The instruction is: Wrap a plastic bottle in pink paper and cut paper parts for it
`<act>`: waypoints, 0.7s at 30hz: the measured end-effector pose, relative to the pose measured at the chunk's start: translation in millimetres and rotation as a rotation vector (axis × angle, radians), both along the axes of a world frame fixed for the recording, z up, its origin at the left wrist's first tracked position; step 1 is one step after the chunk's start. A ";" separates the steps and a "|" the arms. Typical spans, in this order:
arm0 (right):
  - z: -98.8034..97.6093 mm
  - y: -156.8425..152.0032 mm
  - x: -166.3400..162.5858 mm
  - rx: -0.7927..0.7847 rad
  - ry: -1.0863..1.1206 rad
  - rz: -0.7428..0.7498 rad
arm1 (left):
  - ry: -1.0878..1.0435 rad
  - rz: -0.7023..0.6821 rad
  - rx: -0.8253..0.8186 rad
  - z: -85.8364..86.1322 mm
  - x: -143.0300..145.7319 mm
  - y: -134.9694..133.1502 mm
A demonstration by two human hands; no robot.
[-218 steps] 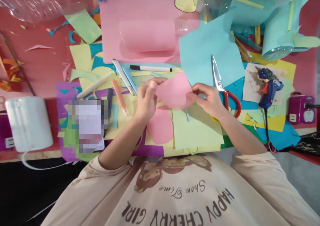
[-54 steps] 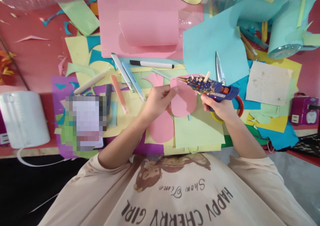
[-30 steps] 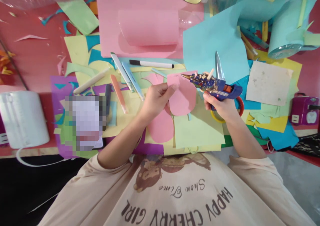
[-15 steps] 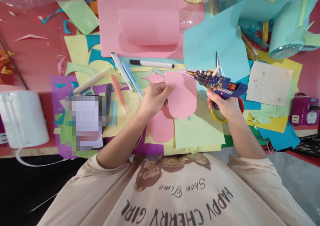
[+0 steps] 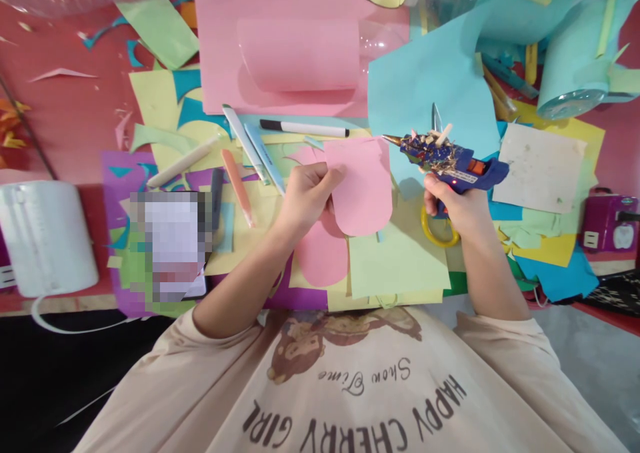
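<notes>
My left hand (image 5: 311, 196) pinches the left edge of a pink paper piece (image 5: 364, 189) with a rounded bottom, thumb on top. Below it lies a second rounded pink piece (image 5: 323, 259). My right hand (image 5: 455, 206) is wrapped round a blue hot glue gun (image 5: 450, 163), its top crusted with glue and paper scraps. The gun's nozzle points left, at the held paper's upper right corner; I cannot tell whether it touches. Partly hidden under the gun is a pair of scissors with a yellow handle (image 5: 440, 233), its blade tip showing above.
A pink-wrapped bottle (image 5: 300, 56) lies beyond my hands, with a black-capped marker (image 5: 304, 128) in front of it. Several pens and paper scraps lie left. Blue card (image 5: 425, 86) and a blue-wrapped bottle (image 5: 570, 73) are at right. A phone (image 5: 175, 239) rests near my left forearm.
The glue gun in my right hand has moved a little to the right. The pink paper in my left hand has shifted slightly left and up.
</notes>
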State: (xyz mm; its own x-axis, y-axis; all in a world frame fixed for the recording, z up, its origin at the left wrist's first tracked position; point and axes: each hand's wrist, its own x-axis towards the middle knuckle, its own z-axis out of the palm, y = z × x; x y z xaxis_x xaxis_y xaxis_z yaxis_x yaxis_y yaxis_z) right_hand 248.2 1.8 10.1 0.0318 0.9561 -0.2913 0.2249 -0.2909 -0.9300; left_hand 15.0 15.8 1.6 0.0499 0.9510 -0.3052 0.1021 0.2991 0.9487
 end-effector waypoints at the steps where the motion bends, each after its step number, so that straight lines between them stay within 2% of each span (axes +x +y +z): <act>1: -0.1 0.3 0.1 -0.005 0.002 -0.006 | 0.000 0.006 0.000 -0.2 0.0 0.2; 17: 0.7 3.3 2.5 0.063 0.080 0.058 | 0.052 0.010 0.051 3.5 2.4 1.1; 21: 4.1 1.5 -3.9 0.006 0.040 0.070 | 0.071 -0.030 0.096 0.8 2.4 0.2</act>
State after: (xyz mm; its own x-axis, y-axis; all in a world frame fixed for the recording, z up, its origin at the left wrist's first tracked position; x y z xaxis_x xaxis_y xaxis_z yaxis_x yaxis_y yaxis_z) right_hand 244.3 3.3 14.2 -0.0468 0.9573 -0.2852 0.2071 -0.2701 -0.9403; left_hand 17.5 16.0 2.4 0.0601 0.9745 -0.2164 0.1771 0.2029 0.9630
